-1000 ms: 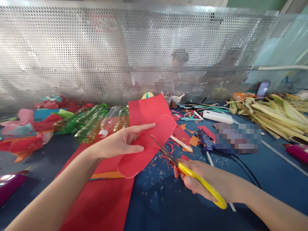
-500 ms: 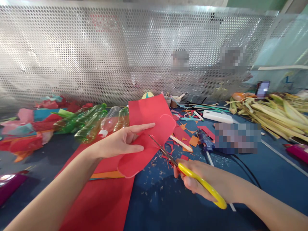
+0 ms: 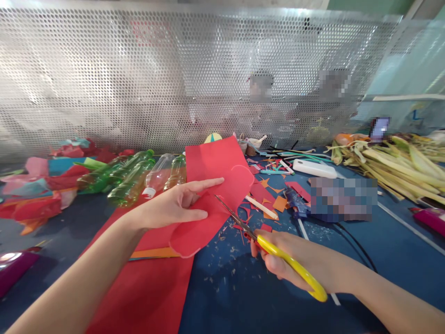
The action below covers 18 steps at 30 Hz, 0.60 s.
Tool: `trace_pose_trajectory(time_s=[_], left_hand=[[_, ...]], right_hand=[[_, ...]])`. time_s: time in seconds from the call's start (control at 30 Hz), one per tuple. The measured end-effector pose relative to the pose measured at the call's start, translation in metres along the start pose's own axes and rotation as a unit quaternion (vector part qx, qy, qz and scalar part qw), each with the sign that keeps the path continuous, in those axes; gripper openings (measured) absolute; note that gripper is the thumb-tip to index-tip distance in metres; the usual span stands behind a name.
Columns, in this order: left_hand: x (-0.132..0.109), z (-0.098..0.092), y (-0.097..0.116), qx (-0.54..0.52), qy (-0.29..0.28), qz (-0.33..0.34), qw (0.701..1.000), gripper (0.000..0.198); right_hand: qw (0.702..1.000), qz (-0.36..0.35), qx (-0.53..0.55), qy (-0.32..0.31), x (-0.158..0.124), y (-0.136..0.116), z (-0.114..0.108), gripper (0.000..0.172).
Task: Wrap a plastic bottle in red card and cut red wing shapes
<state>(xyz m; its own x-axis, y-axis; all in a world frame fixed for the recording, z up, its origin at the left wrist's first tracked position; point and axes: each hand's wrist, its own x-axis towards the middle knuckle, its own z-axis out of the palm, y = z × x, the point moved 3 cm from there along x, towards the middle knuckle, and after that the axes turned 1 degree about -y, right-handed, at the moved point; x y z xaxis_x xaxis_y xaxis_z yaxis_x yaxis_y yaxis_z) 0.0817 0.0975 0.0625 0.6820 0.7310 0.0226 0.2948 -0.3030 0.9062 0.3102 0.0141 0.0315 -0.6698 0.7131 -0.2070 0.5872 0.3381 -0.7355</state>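
My left hand holds a red paper sheet up off the table, thumb beneath and index finger stretched along its top. A rounded lobe is cut into the sheet's right edge. My right hand grips yellow-handled scissors by the loops. Their blades point up and left, with the tips inside the cut in the red paper just right of my left thumb. A bigger red sheet lies flat on the blue table under my left forearm.
Several plastic bottles lie at the back left beside crumpled coloured paper. Paper scraps and sticks litter the middle. A blue glue gun with a black cord, a white case and green-yellow leaves lie to the right. A perforated metal screen closes the back.
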Motion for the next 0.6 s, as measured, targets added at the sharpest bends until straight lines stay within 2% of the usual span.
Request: trace_pose_trajectory(time_s=[0.23,0.6], left_hand=[[0.0,0.0009,-0.0013,-0.021,-0.032,0.009,0.999,0.064],[-0.0008,0.001,-0.0001,-0.019,-0.032,0.007,0.999,0.064]], right_hand=[[1.0,0.003,0.001,-0.004,0.0,0.0027,0.0016,0.077],[1.0,0.002,0.021,0.002,0.0006,0.0033,0.0023,0.074]])
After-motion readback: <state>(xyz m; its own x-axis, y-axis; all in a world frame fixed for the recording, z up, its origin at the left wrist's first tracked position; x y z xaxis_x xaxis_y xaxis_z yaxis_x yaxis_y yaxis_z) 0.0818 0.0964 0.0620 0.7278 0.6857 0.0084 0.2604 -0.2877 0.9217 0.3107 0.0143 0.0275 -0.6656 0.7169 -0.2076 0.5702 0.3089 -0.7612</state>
